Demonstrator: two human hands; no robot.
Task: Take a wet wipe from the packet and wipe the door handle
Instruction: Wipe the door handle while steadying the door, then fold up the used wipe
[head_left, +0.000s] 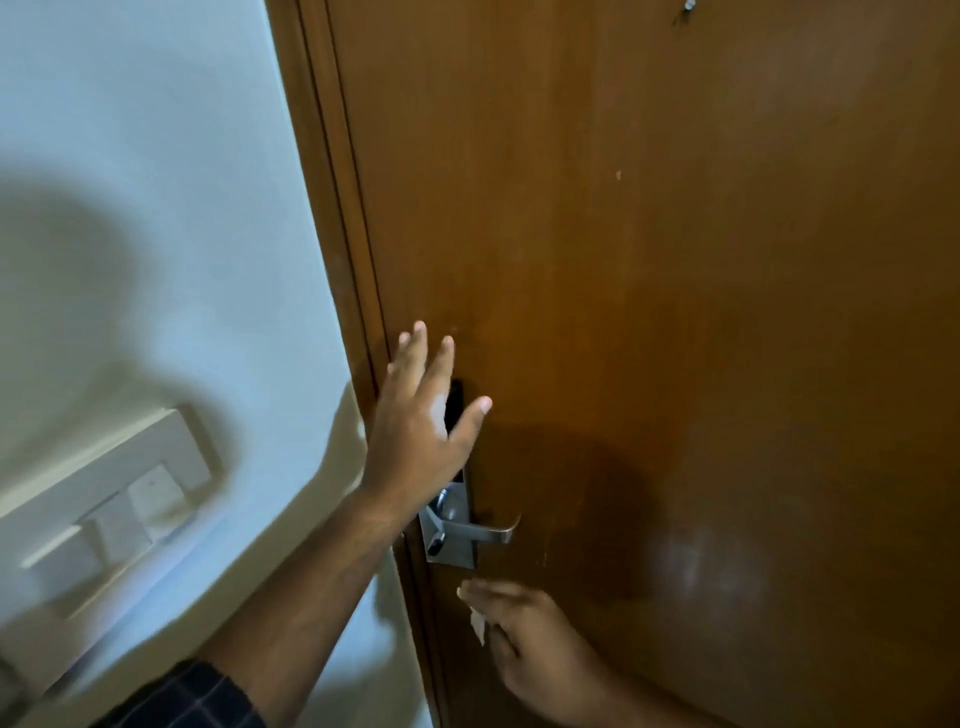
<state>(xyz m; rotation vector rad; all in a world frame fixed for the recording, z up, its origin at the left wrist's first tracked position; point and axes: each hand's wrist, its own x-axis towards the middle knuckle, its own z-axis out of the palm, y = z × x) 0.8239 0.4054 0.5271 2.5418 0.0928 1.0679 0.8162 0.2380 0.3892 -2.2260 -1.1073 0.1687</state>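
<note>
A silver lever door handle sits on a metal lock plate at the left edge of a brown wooden door. My left hand is open with fingers spread, held flat over the dark upper part of the lock plate, just above the handle. My right hand is below the handle, fingers closed on a small white wet wipe that sticks out from under them. The wipe does not touch the handle. No packet is in view.
A brown door frame runs beside the door. A pale wall lies to the left, carrying a white switch panel. A small metal hook sits at the door's top.
</note>
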